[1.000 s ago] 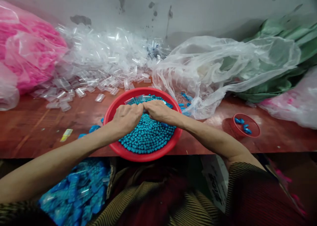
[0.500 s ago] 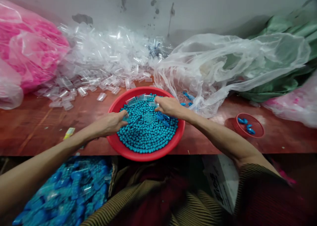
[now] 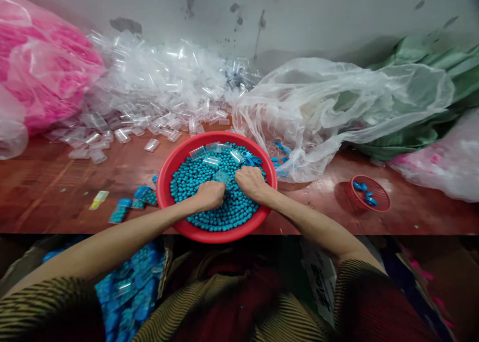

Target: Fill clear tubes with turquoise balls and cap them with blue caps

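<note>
Both hands, left hand point(image 3: 210, 194), right hand point(image 3: 251, 181), curled side by side on teal beads point(image 3: 194, 174); red basin point(image 3: 168, 170)

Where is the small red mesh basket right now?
The small red mesh basket sits at the right of the head view on the wooden table, beyond the right hand.

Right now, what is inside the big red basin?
The red basin holds a heap of small blue balls with a few clear little bags lying on top at the far side. Both hands, left hand and right hand, rest in the balls, hiding whatever lies beneath them.
</note>
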`<state>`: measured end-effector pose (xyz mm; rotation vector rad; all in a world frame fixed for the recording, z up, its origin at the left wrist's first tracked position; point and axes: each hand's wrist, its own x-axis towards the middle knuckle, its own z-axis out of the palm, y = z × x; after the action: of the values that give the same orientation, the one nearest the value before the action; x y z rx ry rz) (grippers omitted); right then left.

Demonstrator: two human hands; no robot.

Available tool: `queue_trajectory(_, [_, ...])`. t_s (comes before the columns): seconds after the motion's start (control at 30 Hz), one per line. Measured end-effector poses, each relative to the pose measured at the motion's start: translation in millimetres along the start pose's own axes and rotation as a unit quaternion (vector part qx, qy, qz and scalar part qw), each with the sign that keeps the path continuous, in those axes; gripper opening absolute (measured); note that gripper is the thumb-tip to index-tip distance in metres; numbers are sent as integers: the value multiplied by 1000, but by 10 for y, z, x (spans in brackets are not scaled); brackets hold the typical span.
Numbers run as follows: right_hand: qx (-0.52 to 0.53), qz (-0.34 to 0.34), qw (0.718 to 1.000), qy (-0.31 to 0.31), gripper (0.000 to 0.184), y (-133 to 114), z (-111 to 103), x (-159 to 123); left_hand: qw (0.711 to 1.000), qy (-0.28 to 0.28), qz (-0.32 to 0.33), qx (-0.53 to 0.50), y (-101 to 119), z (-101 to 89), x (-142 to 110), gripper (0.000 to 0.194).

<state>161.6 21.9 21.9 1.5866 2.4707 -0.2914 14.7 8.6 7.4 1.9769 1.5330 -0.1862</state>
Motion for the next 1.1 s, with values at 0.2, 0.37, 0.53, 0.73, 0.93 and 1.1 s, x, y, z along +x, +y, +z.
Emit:
queue_trajectory(0.2, [49, 34, 996, 71, 28, 108, 27, 89, 985, -29, -24, -167, 170, 134, 375, 16])
queue_trajectory(0.37, [264, 21, 948, 178, 37, 389, 42, 43, 931, -65, 6, -358, 28, 118, 358, 2])
queue_trajectory(0.53, [270, 19, 945, 185, 31, 483, 71, -18, 853, -84, 37, -514, -121, 10, 228, 10])
queue_trajectory(0.73, [295, -45, 947, 121, 38, 291, 91, -32, 797, -82, 34, -597, -195, -15, 136, 27])
queue_trajectory(0.93, [456, -50, 882, 108, 37, 228, 111, -49, 823, -36, 73, -563, -194, -59, 28, 28])
queue_trajectory(1.1, [470, -62, 866, 159, 30, 141, 80, -101, 824, -27, 107, -556, -153, -51, -38, 38])
